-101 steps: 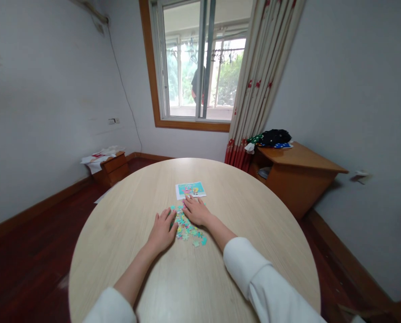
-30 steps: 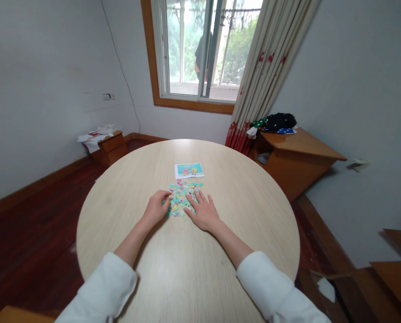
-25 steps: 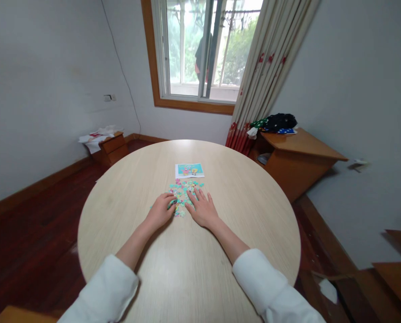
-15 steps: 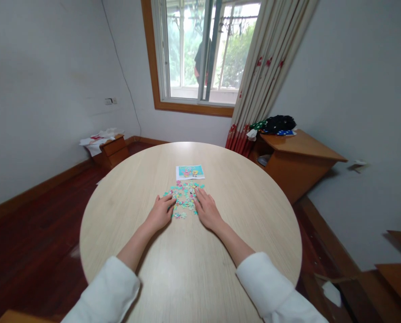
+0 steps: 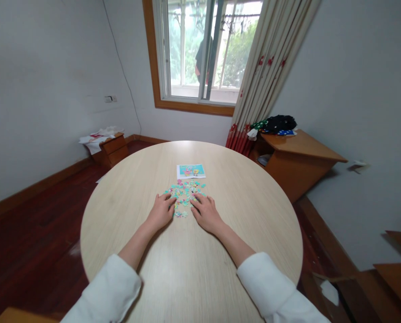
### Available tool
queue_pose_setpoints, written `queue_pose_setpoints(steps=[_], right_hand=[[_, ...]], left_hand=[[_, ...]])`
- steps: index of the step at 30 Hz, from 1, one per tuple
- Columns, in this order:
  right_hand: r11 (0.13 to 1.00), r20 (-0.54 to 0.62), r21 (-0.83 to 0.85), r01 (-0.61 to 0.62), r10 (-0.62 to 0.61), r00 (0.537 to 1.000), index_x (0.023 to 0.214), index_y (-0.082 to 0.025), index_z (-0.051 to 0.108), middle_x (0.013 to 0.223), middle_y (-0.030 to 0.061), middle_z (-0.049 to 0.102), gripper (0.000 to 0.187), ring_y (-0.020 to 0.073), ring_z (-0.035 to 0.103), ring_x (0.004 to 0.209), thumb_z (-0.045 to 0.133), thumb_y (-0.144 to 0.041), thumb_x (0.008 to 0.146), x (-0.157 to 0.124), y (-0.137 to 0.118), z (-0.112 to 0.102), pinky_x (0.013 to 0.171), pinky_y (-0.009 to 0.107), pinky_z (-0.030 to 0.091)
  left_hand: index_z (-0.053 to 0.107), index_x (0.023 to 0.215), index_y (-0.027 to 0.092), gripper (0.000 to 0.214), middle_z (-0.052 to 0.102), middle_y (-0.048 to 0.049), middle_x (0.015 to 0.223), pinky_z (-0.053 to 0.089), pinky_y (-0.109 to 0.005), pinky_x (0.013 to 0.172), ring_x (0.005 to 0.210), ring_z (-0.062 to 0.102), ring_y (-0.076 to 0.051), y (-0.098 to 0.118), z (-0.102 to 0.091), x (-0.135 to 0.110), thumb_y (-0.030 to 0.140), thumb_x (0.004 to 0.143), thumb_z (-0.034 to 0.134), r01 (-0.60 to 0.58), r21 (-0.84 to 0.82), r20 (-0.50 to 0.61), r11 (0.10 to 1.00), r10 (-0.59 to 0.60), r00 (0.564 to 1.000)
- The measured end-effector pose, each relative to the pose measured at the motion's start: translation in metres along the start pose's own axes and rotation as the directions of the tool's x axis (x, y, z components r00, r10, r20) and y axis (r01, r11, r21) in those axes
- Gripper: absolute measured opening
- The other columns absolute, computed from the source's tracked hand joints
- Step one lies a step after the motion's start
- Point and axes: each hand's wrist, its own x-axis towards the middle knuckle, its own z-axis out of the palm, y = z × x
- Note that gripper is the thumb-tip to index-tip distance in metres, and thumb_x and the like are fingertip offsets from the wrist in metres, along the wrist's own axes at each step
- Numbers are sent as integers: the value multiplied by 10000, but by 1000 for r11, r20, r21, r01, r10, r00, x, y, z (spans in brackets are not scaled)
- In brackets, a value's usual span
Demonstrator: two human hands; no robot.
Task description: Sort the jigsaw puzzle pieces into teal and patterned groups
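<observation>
Small jigsaw puzzle pieces (image 5: 183, 190), mostly turquoise with some pink and yellow, lie loosely spread on the round table (image 5: 187, 269). At their left edge rests my left hand (image 5: 162, 209), fingers apart, its tips touching the pieces. My right hand (image 5: 205, 212) lies at the right edge with spread fingers over some pieces. Neither hand shows anything gripped; pieces beneath the fingers are partly hidden. Just beyond the pieces is a flat picture sheet (image 5: 191, 171) with a pink and a yellow cartoon figure on turquoise.
Behind the table are a window (image 5: 203, 54) and a long curtain (image 5: 264, 63). To the right stands a wooden desk (image 5: 304, 146) with dark cloths (image 5: 281, 123) on top. A small cabinet (image 5: 114, 148) holding papers is at the back left.
My right hand has drawn slightly left and back toward me, its fingers bending a little more over the pieces. The left hand stays nearly still.
</observation>
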Motion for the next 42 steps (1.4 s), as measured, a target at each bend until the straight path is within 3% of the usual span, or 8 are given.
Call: queue_pose_setpoints(steps=[11, 17, 20, 27, 37, 42], right_hand=[[994, -107, 87, 69, -60, 992, 990, -200, 681, 1263, 126, 571, 265, 216, 491, 1212, 488, -97, 841, 0, 6, 3, 1028, 438, 321], [999, 20, -13, 50, -50, 999, 1273, -227, 559, 1379, 141, 483, 368, 264, 389, 1310, 503, -281, 913, 0, -4, -2, 1052, 491, 280], [997, 75, -62, 36, -31, 997, 1298, -243, 539, 1418, 133, 447, 384, 281, 336, 1345, 477, -347, 933, 0, -5, -2, 1066, 515, 250], [998, 30, -47, 33, -32, 999, 1318, -208, 511, 1392, 137, 475, 388, 267, 384, 1308, 426, -312, 954, 0, 0, 2, 1056, 492, 279], [985, -78, 54, 165, -161, 984, 1022, -251, 697, 1284, 114, 549, 202, 250, 456, 1239, 538, -283, 901, -2, 4, 2, 1018, 482, 319], [982, -111, 80, 170, -161, 981, 1052, -242, 686, 1256, 117, 569, 213, 250, 477, 1214, 550, -251, 889, -2, 6, 5, 1001, 482, 343]], left_hand=[[734, 952, 199, 305, 628, -126, 1183, 224, -581, 1111, 1149, 561, -256, 3, -4, 1, 228, 834, 454, -38, -43, -4, 998, 38, 999], [721, 1007, 196, 321, 629, -132, 1172, 239, -582, 1103, 1145, 562, -251, 1, -3, 1, 231, 840, 448, -46, -54, -15, 997, 45, 999], [718, 1018, 196, 321, 623, -139, 1180, 242, -581, 1102, 1155, 556, -252, 1, -3, 0, 233, 844, 451, -69, -53, -14, 996, 68, 998], [731, 890, 192, 258, 635, -122, 1139, 243, -590, 1104, 1135, 563, -259, 2, -4, 0, 224, 823, 483, -77, -101, -39, 992, 73, 997], [723, 868, 186, 214, 636, -122, 1116, 245, -576, 1111, 1113, 573, -259, -1, -1, 0, 225, 804, 521, -52, -124, -48, 991, 46, 998], [673, 719, 193, 167, 639, -102, 1066, 242, -543, 1124, 1093, 570, -236, 0, 0, 1, 225, 800, 531, -67, -169, -79, 983, 55, 995]])
